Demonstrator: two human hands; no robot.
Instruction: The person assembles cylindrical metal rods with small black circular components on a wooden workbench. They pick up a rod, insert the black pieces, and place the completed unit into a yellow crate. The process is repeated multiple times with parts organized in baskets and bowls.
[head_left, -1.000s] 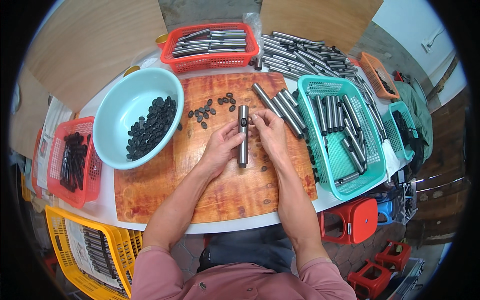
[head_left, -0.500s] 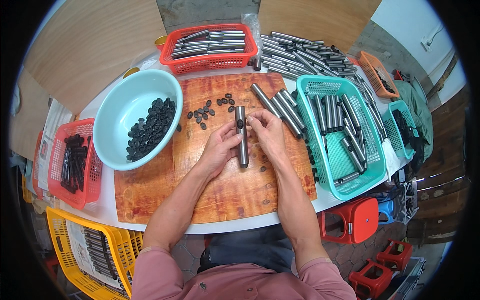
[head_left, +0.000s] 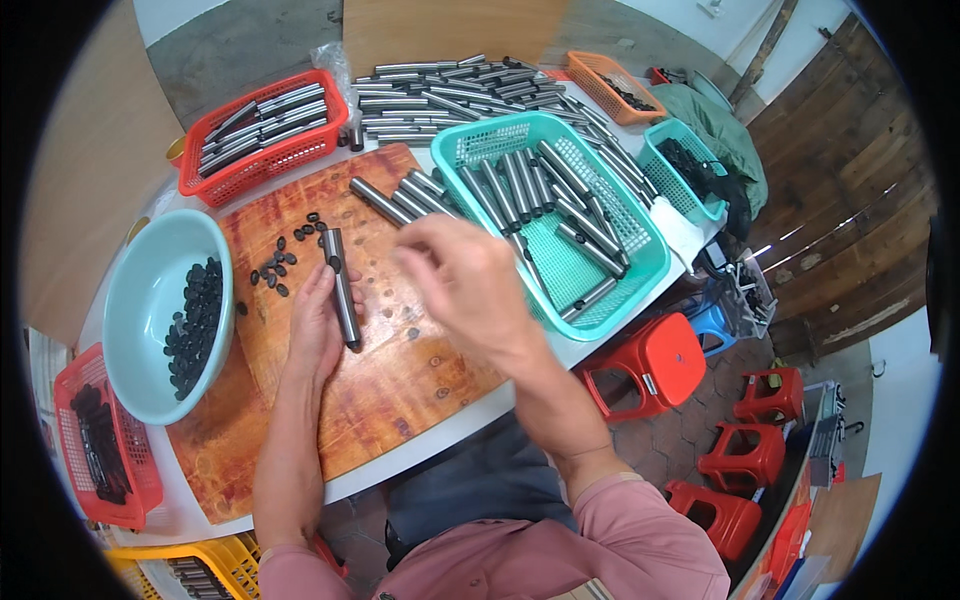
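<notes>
A steel tube [head_left: 344, 300] with a dark oval hole in its side stands tilted above the wooden board. My left hand [head_left: 314, 318] is closed round it, thumb on the near side. Over the board's right part hangs my right hand [head_left: 462, 282], smeared by motion, its fingers bent; whether anything is in them does not show. It is apart from the tube and close to the teal basket [head_left: 650, 268], where several steel tubes lie. Beside the left hand, small black oval pieces [head_left: 270, 270] are scattered on the board. More steel tubes [head_left: 380, 203] rest just beyond the right hand.
At the left, a light blue basin [head_left: 122, 300] holds many black oval pieces. Behind the board stands a red basket [head_left: 200, 190] of tubes, with a loose pile of tubes [head_left: 450, 95] to its right. A red stool [head_left: 660, 365] stands beyond the table's right edge.
My right hand has left the tube and swung right toward the teal basket. My left hand still holds the tube. The view has turned to the right.
</notes>
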